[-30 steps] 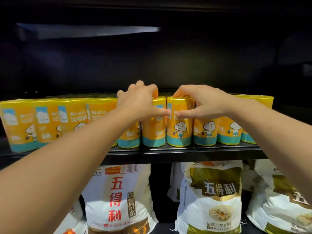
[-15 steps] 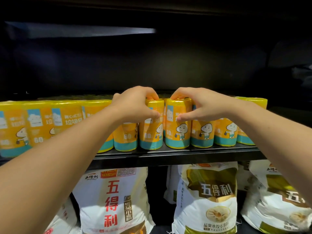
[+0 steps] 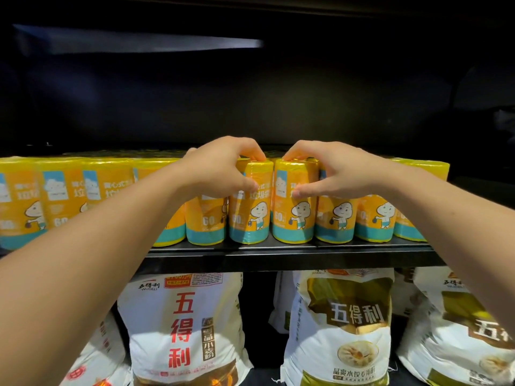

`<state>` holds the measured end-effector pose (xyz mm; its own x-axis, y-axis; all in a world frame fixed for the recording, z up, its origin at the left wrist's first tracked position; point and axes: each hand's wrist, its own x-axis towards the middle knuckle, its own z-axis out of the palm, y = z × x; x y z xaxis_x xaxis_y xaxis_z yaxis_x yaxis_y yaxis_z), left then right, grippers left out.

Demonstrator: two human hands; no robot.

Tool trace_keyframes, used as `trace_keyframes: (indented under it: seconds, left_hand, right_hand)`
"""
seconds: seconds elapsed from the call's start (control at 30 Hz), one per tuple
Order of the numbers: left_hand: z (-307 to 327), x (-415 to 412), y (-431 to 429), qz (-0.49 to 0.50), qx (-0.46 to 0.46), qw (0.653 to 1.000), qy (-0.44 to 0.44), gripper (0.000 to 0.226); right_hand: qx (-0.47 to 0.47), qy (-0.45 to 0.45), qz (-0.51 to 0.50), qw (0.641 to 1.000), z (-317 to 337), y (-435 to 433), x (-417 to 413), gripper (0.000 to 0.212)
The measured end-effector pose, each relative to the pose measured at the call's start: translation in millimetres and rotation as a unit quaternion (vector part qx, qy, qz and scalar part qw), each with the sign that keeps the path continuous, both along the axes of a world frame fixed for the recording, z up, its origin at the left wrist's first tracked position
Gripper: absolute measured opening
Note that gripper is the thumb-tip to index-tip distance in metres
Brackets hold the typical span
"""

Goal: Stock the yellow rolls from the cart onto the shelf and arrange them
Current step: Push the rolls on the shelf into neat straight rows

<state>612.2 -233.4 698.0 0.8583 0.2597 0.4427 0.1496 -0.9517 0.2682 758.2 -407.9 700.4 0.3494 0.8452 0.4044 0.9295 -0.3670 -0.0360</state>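
Left hand (image 3: 220, 168) and right hand (image 3: 331, 171) each grip an upright roll's top, left roll (image 3: 249, 215) just beside right roll (image 3: 292, 218), at the shelf (image 3: 278, 250) front.

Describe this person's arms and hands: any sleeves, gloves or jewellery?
The left forearm and right forearm are bare to the frame edges, no sleeves in view. The left hand and right hand wear no gloves; no watch, bracelet or ring shows.

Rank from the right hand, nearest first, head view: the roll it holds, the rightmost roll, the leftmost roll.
1. held roll, gripped by the right hand, centre.
2. rightmost roll, at the row's right end.
3. leftmost roll, at the frame's left edge.
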Motion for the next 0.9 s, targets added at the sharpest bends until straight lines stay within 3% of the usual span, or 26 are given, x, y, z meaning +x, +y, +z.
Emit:
trace_keyframes:
  seconds: [0.63, 0.9]
  left_hand:
    - [2.0, -0.2, 4.0, -0.039, -0.043, 0.998, 0.000, 0.053]
    - [1.4, -1.6, 2.6, -0.027, -0.008, 1.000, 0.007, 0.056]
  right_hand:
    - [-0.005, -0.014, -0.011, 1.000, 0.2, -0.2, -3.7, 0.060]
    - [-0.007, -0.017, -0.017, 1.000, 0.6, 0.5, -6.2, 0.060]
